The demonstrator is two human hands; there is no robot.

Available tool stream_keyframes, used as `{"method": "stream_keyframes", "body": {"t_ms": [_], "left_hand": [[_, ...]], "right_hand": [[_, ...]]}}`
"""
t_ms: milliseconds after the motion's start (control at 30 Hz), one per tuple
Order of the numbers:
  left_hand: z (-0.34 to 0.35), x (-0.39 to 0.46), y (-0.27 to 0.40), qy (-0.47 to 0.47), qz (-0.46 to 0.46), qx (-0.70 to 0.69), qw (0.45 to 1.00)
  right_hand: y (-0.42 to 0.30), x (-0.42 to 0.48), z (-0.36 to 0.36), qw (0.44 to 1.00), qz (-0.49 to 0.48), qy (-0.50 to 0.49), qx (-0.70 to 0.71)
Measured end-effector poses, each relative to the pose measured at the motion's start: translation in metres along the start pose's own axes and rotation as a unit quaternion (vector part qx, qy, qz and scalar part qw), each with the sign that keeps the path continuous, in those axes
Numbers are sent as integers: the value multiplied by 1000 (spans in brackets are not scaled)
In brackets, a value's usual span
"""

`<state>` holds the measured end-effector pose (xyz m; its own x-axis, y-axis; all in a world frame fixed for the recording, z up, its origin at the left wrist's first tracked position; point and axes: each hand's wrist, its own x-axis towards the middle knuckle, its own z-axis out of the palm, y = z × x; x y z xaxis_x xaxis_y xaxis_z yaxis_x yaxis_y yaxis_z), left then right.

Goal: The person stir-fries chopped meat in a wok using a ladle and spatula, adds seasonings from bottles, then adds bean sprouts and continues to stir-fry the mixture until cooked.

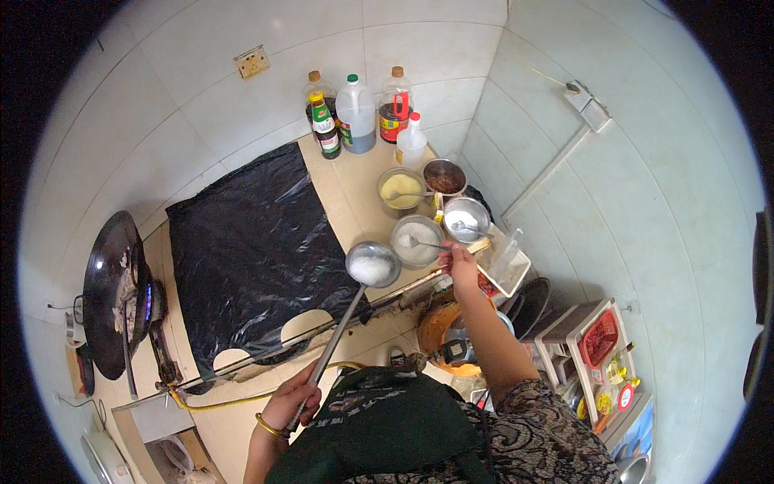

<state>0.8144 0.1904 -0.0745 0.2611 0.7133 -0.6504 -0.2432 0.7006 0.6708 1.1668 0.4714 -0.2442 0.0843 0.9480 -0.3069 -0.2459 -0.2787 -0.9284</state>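
My left hand [296, 393] grips the long handle of a metal ladle [373, 264], whose bowl holds white granules and hangs over the counter's front part. Between the fingers of my right hand [459, 264] is the handle of a small metal spoon [428, 245]. The spoon's head rests in a steel bowl of white granules [417, 233], right beside the ladle. Around it stand a bowl of pale yellow powder [401, 183], a bowl of dark brown stuff [445, 179] and a bowl of white powder [466, 213]; the yellow and white ones each hold a spoon.
At the left, a wok [115, 296] with food and a spatula sits over a blue gas flame. Black plastic sheeting [260, 242] covers mid-counter. Several bottles [357, 115] line the back wall. A white basket [511, 272] stands at right, above an orange tub [432, 333] and a shelf [580, 345].
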Motion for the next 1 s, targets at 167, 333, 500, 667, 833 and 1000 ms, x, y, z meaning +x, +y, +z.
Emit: {"method": "stream_keyframes", "body": {"t_ms": [167, 333, 500, 667, 833, 1000], "left_hand": [[2, -2, 4, -7, 9, -11, 1000], [2, -1, 2, 1, 6, -18, 1000], [-1, 0, 2, -13, -1, -23, 1000], [2, -3, 4, -4, 10, -17, 1000], [2, -6, 4, 8, -1, -18, 1000], [-5, 0, 4, -15, -1, -63, 998]], "right_hand": [[-7, -7, -1, 993, -86, -74, -34], [14, 0, 2, 966, -157, -9, -205], [28, 4, 2, 993, -25, -2, -119], [19, -2, -2, 999, 34, 26, -5], [5, -6, -3, 998, -25, -50, 3], [-5, -8, -7, 995, -59, -39, -65]]}}
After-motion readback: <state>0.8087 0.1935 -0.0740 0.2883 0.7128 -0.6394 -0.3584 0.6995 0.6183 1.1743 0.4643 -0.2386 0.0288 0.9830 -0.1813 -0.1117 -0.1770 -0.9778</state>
